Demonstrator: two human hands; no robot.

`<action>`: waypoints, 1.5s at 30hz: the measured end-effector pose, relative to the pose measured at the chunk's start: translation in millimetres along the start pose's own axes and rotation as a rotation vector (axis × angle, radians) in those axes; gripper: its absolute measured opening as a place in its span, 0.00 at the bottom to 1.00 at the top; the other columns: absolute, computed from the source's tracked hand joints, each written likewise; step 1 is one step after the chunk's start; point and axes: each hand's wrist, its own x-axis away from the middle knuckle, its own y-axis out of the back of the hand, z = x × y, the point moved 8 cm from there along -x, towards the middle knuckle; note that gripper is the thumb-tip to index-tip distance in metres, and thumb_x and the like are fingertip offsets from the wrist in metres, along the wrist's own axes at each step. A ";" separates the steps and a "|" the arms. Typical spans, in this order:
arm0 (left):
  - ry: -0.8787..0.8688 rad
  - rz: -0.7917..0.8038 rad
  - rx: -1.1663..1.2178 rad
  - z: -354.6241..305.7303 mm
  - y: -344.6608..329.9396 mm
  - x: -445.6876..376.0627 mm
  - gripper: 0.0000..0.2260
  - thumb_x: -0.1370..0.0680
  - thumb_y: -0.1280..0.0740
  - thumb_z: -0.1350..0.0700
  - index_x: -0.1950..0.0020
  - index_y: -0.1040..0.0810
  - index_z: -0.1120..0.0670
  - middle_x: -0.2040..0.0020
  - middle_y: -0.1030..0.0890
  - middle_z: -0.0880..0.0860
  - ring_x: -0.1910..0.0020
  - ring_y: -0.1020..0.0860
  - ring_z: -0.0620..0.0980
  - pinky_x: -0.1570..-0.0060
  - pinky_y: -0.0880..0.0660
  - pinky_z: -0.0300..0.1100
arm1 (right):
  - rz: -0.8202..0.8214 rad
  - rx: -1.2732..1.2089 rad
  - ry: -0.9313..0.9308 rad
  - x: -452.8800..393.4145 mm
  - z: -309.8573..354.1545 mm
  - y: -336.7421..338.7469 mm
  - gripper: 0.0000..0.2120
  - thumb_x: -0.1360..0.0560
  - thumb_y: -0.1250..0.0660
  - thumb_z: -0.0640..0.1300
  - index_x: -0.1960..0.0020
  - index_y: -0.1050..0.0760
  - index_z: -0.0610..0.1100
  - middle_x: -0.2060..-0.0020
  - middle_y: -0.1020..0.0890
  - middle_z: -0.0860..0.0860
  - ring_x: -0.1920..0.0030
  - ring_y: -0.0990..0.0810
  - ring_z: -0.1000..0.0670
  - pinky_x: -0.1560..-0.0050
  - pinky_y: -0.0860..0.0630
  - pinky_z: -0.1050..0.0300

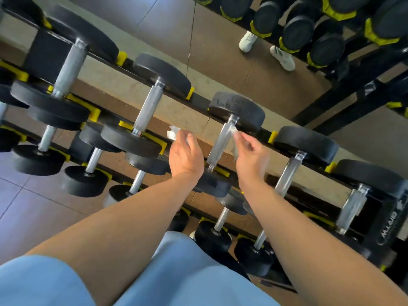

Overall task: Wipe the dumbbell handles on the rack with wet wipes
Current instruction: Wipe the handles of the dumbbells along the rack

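Black dumbbells with silver handles lie in rows on a black rack (388,235) with yellow cradles. My left hand (184,154) grips a bunched white wet wipe (172,133), just left of one dumbbell handle (219,144) on the top row. On the other side of that handle, my right hand (251,154) pinches a thin pale wipe (234,140) that hangs down against the handle. The handle runs between my two hands.
More dumbbells fill the top row to the left (148,107) and right (289,173), with lower rows beneath. A mirror behind the rack reflects white shoes (283,58) and another rack side. Tiled floor (26,208) lies at lower left.
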 end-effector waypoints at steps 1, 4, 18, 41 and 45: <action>-0.002 0.004 -0.007 0.1 -0.2 -0.4 0.16 0.17 0.52 0.46 0.42 0.28 0.50 0.48 0.22 0.49 0.53 0.23 0.48 0.53 0.27 0.42 | 0.041 0.012 -0.005 6.8 -5.9 -11.9 0.14 0.22 0.31 0.52 0.38 0.20 0.53 0.45 0.17 0.61 0.43 0.21 0.64 0.53 0.28 0.74; -0.006 0.029 -0.021 0.3 -0.5 -1.5 0.16 0.17 0.51 0.47 0.42 0.27 0.51 0.49 0.21 0.51 0.53 0.23 0.49 0.53 0.29 0.44 | 0.077 0.044 -0.011 21.0 -22.3 -29.8 0.21 0.20 0.32 0.45 0.28 0.28 0.53 0.31 0.25 0.57 0.33 0.28 0.59 0.44 0.33 0.75; 0.003 0.079 -0.045 -1.4 0.0 -2.1 0.15 0.17 0.50 0.49 0.42 0.26 0.52 0.51 0.22 0.53 0.54 0.25 0.52 0.56 0.33 0.45 | 0.225 0.874 0.980 1.5 49.7 -67.4 0.13 0.23 0.30 0.38 0.39 0.20 0.45 0.36 0.20 0.49 0.32 0.26 0.47 0.32 0.29 0.50; -0.007 -0.023 0.026 -2.6 5.0 0.4 0.13 0.17 0.50 0.49 0.43 0.28 0.50 0.48 0.23 0.50 0.50 0.25 0.48 0.52 0.33 0.42 | 0.693 1.334 1.027 3.8 38.4 -93.4 0.05 0.21 0.39 0.44 0.47 0.26 0.46 0.55 0.19 0.46 0.50 0.21 0.45 0.53 0.22 0.49; -0.010 -0.027 0.032 0.1 3.2 -0.9 0.14 0.19 0.51 0.47 0.44 0.28 0.48 0.49 0.22 0.51 0.50 0.24 0.49 0.50 0.30 0.45 | 0.792 1.229 1.000 24.9 25.6 -88.8 0.06 0.20 0.41 0.43 0.45 0.27 0.48 0.57 0.20 0.48 0.57 0.18 0.46 0.58 0.19 0.47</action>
